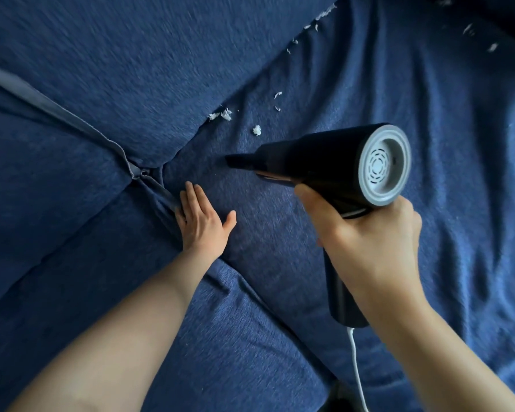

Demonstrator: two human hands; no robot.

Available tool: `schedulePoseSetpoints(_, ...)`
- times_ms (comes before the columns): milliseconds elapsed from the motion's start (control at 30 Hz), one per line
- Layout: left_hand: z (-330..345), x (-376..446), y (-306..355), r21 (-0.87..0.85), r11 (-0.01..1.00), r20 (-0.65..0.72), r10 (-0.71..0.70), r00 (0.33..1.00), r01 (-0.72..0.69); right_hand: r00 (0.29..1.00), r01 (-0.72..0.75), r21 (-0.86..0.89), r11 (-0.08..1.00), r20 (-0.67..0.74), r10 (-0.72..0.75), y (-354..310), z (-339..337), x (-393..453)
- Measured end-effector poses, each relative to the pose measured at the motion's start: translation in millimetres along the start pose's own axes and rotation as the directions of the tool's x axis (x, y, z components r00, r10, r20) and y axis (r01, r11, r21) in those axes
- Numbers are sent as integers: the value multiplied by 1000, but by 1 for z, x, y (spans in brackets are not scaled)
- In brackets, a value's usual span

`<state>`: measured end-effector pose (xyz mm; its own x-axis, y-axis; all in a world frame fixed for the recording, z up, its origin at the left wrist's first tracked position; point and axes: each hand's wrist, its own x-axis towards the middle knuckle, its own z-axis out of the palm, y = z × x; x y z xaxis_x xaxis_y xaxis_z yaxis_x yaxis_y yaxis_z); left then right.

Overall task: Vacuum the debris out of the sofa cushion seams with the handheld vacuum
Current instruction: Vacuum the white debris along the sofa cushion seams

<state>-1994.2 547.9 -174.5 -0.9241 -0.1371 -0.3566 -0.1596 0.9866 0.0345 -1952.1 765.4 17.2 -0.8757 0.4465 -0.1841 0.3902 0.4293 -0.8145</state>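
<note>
My right hand [372,245] grips the handle of a black handheld vacuum [324,162] with a grey round rear cap. Its narrow nozzle [235,160] points left, low over the blue seat cushion [280,239], a short way right of where the seams meet [158,171]. White paper-like debris lies above the nozzle: a clump at the back seam [222,115], a small ball [257,130], and more scraps up the seam [309,25]. My left hand [202,221] lies flat on the cushion, fingers straight, beside the seam between the two seat cushions.
The blue back cushion [131,69] fills the upper left. A grey zipper strip [57,108] runs diagonally down to the seam junction. A white cord [357,370] hangs from the vacuum's handle base. More white scraps [482,40] lie at the upper right.
</note>
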Motion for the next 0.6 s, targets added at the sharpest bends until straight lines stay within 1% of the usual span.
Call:
schedulePoseSetpoints(67, -7, 12, 8, -27, 1000, -16, 12, 1000, -12, 1000, -2, -7, 1000, -19, 2, 0, -1, 6)
schedulePoseSetpoints(167, -18, 34, 23, -37, 997, -52, 67, 996, -69, 999, 6, -15, 1000, -48, -7, 2, -1, 15)
schedulePoseSetpoints(267, -26, 54, 40, -30, 991, -41, 127, 991, -128, 997, 4, -11, 1000, -72, -5, 3, 0, 21)
schedulePoseSetpoints(400, -23, 67, 57, -30, 992, 9, 123, 992, -122, 997, -5, 8, 1000, -81, 6, 3, 4, 28)
schedulePoseSetpoints(600, -10, 64, 58, 27, 993, -29, 117, 993, -116, 997, -5, 10, 1000, -81, 6, 1, 10, 36)
